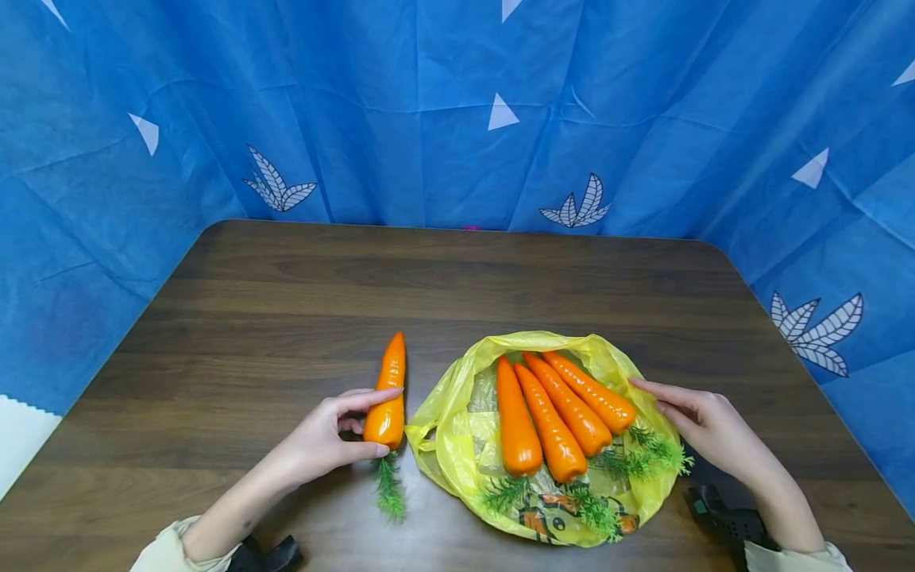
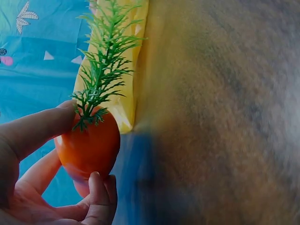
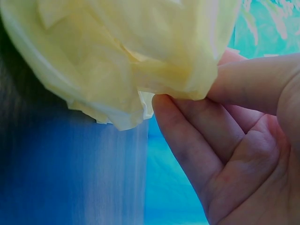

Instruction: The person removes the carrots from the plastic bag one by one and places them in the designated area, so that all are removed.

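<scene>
My left hand (image 1: 329,437) grips a glossy orange carrot (image 1: 391,369) left of the bag, thumb near its top end and fingers along its far side. The carrot points away from me, its feathery green leaves (image 2: 105,61) towards me. A yellow plastic bag (image 1: 446,449) lies spread open on the table, with several more carrots (image 1: 518,421) side by side in it, leaves towards the near right. At the bag's right edge, my right hand (image 1: 718,429) pinches the thin plastic (image 3: 178,75) between thumb and fingers. Part of the thumb tip is hidden behind the plastic in the right wrist view.
The dark wooden table (image 1: 322,270) extends behind and to both sides of the bag. A blue patterned curtain (image 1: 429,119) hangs along its far edge and sides. Black wrist devices (image 1: 729,516) sit near each forearm.
</scene>
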Demonstrator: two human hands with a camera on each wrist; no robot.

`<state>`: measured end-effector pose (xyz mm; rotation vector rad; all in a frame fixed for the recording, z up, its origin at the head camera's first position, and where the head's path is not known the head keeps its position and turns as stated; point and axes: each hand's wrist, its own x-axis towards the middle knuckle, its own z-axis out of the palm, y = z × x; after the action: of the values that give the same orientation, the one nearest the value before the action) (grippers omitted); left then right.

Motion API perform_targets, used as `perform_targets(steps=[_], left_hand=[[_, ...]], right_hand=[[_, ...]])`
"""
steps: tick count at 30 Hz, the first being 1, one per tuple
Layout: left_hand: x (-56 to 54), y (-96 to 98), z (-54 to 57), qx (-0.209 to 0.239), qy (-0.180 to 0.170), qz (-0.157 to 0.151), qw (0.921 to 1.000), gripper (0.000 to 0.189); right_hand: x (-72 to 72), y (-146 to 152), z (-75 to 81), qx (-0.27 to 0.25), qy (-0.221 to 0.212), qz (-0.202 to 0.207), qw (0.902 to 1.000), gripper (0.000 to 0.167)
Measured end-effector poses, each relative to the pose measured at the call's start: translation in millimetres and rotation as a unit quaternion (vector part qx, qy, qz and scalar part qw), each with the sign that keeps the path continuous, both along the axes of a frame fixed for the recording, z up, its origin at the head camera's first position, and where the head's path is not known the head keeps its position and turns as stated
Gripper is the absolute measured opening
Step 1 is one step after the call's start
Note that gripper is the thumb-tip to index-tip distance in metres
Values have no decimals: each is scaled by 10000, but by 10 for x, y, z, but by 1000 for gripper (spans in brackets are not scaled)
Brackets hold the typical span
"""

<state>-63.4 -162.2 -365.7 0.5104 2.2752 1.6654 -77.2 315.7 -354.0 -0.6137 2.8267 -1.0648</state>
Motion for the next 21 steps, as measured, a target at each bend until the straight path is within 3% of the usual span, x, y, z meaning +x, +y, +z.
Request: perform_targets(steps=[5, 12, 21], left_hand=[[-20, 32, -37, -173, 213, -140, 9995, 60], [-29, 86, -61, -422, 154, -119, 9989, 59], [-25, 150, -44, -734, 714, -105, 9947, 58]], right_hand=[[-1, 3, -6, -38, 4, 6, 10000, 40], [1, 4, -7, -44, -2, 5, 10000, 40], [-7, 0, -8, -32, 98, 49, 9999, 40]])
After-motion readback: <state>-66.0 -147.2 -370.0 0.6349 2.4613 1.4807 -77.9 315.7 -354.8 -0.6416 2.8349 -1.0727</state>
